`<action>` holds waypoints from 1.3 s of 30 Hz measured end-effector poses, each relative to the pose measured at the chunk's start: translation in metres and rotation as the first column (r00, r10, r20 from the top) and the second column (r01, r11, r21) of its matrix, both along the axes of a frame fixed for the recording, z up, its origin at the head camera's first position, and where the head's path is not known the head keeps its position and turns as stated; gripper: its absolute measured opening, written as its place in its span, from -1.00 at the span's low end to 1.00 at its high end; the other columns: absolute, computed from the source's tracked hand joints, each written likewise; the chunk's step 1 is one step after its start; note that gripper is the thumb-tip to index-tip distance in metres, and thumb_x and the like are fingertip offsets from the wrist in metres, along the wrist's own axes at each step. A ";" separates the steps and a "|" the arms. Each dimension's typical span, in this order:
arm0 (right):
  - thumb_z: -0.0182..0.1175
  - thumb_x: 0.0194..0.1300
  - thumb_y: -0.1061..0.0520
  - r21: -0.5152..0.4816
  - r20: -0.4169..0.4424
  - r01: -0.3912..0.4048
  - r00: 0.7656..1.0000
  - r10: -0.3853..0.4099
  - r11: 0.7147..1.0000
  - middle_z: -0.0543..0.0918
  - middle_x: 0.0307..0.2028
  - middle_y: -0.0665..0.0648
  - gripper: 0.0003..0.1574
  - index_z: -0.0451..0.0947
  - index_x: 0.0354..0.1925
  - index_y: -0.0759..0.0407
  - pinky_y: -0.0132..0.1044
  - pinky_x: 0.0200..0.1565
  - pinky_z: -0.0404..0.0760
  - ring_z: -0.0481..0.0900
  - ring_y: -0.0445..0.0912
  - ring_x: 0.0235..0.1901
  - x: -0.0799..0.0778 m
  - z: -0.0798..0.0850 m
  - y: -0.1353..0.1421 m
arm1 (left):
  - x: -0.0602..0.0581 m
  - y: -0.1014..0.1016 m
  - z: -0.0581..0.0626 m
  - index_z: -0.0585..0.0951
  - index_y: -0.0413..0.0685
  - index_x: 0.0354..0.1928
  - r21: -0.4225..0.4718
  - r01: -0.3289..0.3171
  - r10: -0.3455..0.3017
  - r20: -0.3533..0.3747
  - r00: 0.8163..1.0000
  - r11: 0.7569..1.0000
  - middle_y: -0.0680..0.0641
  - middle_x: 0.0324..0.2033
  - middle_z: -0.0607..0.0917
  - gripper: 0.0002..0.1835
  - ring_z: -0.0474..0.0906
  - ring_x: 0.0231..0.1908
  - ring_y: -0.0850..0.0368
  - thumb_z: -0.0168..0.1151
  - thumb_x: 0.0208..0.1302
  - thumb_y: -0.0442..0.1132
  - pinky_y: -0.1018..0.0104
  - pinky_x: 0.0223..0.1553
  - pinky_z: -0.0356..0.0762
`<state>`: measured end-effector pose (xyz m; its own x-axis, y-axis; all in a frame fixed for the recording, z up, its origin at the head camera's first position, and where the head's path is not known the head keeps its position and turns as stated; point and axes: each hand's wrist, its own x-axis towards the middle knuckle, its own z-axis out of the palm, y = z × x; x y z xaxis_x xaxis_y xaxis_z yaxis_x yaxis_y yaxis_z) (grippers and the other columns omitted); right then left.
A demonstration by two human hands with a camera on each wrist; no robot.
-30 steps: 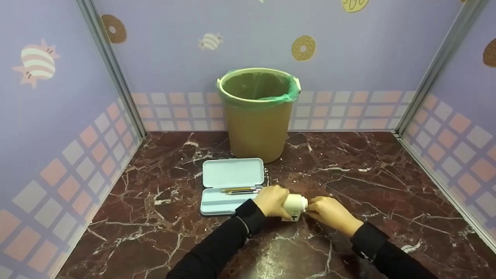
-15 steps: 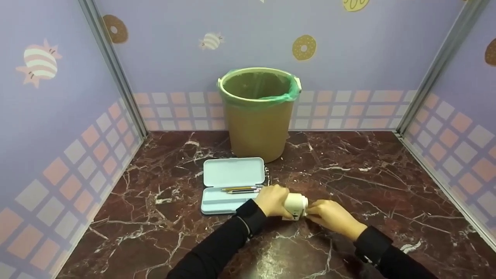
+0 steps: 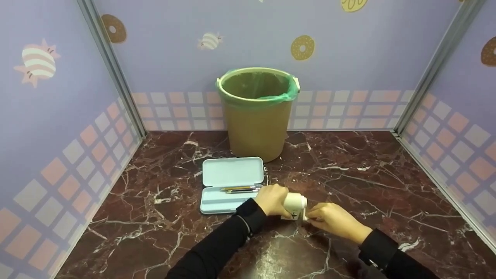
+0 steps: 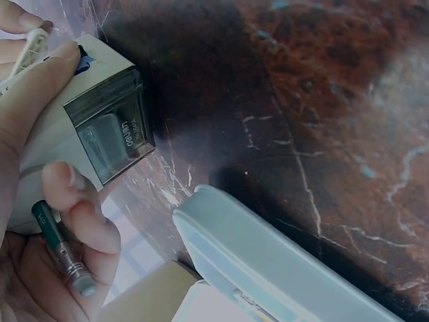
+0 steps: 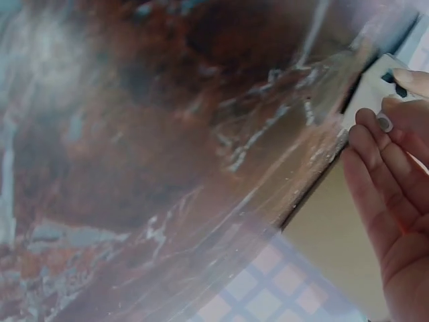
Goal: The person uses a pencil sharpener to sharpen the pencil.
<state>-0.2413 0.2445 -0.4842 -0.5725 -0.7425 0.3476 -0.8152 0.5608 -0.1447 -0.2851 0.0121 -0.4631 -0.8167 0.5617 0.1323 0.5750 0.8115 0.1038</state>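
My left hand [image 3: 273, 199] grips a cream crank pencil sharpener [image 3: 293, 201] on the table. In the left wrist view its clear shavings drawer [image 4: 110, 131] shows. A green pencil [image 4: 50, 225] with a metal ferrule and eraser points into the sharpener, its eraser end by my curled left fingers. My right hand [image 3: 335, 221] pinches the small crank handle [image 3: 304, 214] on the sharpener's right side; the knob's round end [image 5: 384, 123] peeks out between finger and thumb in the right wrist view. The pencil's tip is hidden inside the sharpener.
Left of the sharpener lies an open light-blue pencil case [image 3: 232, 172] with several pencils [image 3: 238, 189] inside. Behind it stands a tan bin [image 3: 257, 128] with a green liner. Patterned walls [image 3: 166, 50] enclose the marble-patterned table [image 3: 364, 182].
My right hand has shifted slightly down and to the right, and the crank handle now shows lower at the sharpener's side. The left hand keeps its hold on the sharpener.
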 end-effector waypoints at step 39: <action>0.54 0.00 0.28 -0.033 -0.200 -0.014 0.980 0.007 0.999 0.76 -0.38 -0.01 -0.74 0.78 -0.26 0.13 -0.38 -0.36 0.64 0.68 -0.20 -0.41 -0.003 0.051 0.005 | -0.006 0.001 0.002 0.71 0.00 -0.26 -0.051 0.083 -0.084 -0.004 0.996 0.995 0.04 -0.37 0.81 -0.47 0.73 -0.40 0.11 0.67 -0.24 0.13 0.22 -0.34 0.69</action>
<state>-0.2438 0.2494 -0.4327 -0.4816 -0.7336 0.4795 -0.8353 0.5498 0.0022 -0.2915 0.0129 -0.4607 -0.7659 0.6340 0.1065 0.6415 0.7648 0.0602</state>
